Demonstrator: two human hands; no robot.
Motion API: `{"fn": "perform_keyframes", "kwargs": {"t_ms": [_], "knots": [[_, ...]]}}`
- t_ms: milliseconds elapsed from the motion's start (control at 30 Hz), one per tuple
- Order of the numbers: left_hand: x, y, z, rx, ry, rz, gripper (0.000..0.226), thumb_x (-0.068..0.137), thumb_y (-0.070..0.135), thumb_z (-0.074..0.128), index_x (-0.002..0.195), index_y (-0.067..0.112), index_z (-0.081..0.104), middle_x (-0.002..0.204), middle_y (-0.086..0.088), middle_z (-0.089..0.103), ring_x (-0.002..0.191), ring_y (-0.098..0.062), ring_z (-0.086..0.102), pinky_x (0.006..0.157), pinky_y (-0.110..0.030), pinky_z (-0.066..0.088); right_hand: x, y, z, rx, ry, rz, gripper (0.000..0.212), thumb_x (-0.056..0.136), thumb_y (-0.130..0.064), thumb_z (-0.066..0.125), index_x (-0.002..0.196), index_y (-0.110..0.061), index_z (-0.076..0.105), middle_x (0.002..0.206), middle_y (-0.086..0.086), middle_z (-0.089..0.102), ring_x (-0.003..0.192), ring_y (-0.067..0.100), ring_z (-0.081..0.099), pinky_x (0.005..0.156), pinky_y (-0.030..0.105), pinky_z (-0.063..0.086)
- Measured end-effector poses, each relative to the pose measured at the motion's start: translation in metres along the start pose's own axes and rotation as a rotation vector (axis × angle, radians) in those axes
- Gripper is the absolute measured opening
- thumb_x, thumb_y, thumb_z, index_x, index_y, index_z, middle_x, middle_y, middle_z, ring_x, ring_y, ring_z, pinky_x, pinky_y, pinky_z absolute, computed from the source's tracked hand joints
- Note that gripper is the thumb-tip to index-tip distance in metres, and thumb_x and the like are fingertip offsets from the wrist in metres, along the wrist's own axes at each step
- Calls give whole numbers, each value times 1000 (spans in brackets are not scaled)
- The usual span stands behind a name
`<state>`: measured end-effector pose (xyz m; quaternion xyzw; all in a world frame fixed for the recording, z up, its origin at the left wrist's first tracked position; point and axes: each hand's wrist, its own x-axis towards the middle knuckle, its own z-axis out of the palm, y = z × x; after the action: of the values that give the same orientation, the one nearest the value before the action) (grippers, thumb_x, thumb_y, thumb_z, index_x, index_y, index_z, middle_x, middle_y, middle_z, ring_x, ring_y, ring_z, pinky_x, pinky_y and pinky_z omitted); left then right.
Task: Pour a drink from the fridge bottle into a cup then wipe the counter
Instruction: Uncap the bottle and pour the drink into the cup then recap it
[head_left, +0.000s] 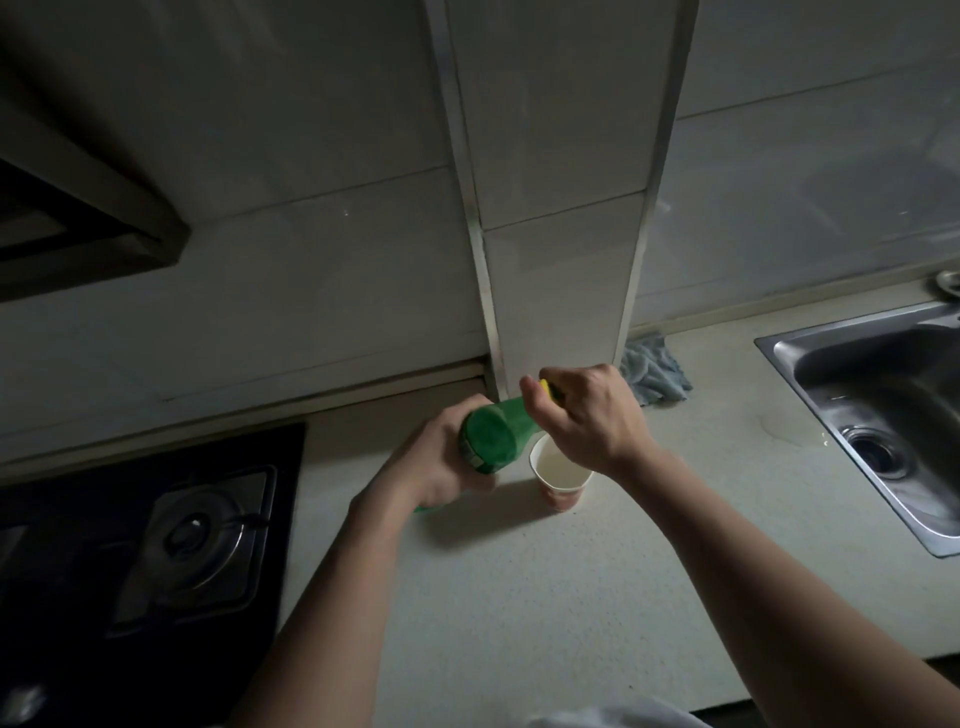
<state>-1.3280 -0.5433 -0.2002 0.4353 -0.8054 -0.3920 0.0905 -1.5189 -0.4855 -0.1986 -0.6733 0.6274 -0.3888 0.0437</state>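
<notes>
A green plastic bottle (493, 434) stands on the pale counter (597, 597), tilted slightly away from me. My left hand (441, 462) grips its body from the left. At the neck, my right hand (587, 410) pinches the yellow cap (546, 388). A white paper cup (558, 475) with a reddish outside stands just right of the bottle, partly under my right wrist. Its inside looks pale; I cannot tell if it holds liquid. A blue-grey cloth (654, 371) lies crumpled at the wall behind my right hand.
A black gas hob (156, 545) with a round burner fills the left of the counter. A steel sink (893, 421) is set in at the right. A tiled pillar (561, 208) juts from the wall just behind the bottle. A range hood (78, 223) hangs upper left.
</notes>
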Motion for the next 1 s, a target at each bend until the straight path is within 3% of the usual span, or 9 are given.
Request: {"fn": "perform_keyframes", "kwargs": {"t_ms": [133, 267, 433, 533, 633, 733, 867, 933, 1000], "knots": [[-7, 3, 3, 48, 91, -38, 51, 60, 17, 80, 97, 38, 53, 86, 10, 67, 80, -16, 64, 70, -34, 53, 5, -5, 1, 26, 5, 26, 53, 96, -49, 35, 53, -18, 40, 42, -5, 33, 34, 10, 31, 39, 30, 24], [-14, 2, 5, 112, 182, -54, 56, 62, 18, 83, 103, 38, 51, 94, 11, 68, 86, -17, 64, 75, -36, 55, 3, -10, 6, 21, 29, 73, 51, 94, -47, 33, 51, -19, 36, 43, 3, 37, 35, 10, 31, 41, 29, 22], [-27, -5, 15, 144, 390, 38, 52, 62, 18, 82, 106, 27, 56, 96, 7, 68, 86, -18, 61, 73, -32, 50, -1, -24, 9, -15, 36, 127, 51, 94, -47, 32, 49, -23, 29, 42, -3, 33, 34, 8, 27, 39, 26, 19], [-34, -15, 24, 165, 505, 103, 48, 62, 22, 81, 103, 24, 57, 93, 5, 67, 87, -21, 62, 75, -39, 51, -7, -34, 12, -29, 37, 167, 54, 93, -48, 32, 48, -18, 37, 42, 0, 36, 34, 11, 30, 41, 26, 19], [-40, -20, 32, 176, 604, 126, 41, 67, 24, 80, 103, 23, 59, 91, 3, 67, 87, -22, 61, 77, -37, 47, -19, -44, 12, -54, 34, 195, 61, 94, -50, 27, 51, -12, 48, 43, -1, 39, 35, 12, 33, 39, 25, 21], [-40, -23, 36, 131, 595, 134, 34, 72, 39, 68, 102, 27, 57, 89, 5, 68, 84, -20, 63, 77, -38, 49, -26, -57, 9, -102, 46, 253, 62, 95, -53, 27, 54, -12, 51, 46, 3, 45, 38, 13, 40, 42, 26, 27], [-42, -23, 37, -77, 473, 219, 36, 67, 43, 66, 99, 29, 56, 85, 11, 66, 77, -14, 62, 68, -38, 53, -38, -75, -7, -5, 27, 252, 47, 98, -54, 34, 60, -29, 47, 52, -8, 45, 47, 7, 46, 44, 18, 29], [-49, -16, 31, -204, 427, 239, 41, 65, 37, 75, 100, 28, 57, 86, 11, 66, 77, -12, 62, 66, -36, 54, -49, -76, -17, 32, -29, 192, 50, 97, -60, 27, 60, -30, 42, 52, -8, 42, 46, 10, 40, 45, 23, 30], [-61, -8, 21, -397, 397, 213, 48, 63, 27, 88, 101, 27, 59, 89, 8, 67, 79, -12, 64, 69, -32, 55, -64, -68, -21, 29, -106, 176, 63, 96, -64, 19, 61, -20, 46, 53, 0, 48, 46, 13, 43, 49, 36, 40]]}}
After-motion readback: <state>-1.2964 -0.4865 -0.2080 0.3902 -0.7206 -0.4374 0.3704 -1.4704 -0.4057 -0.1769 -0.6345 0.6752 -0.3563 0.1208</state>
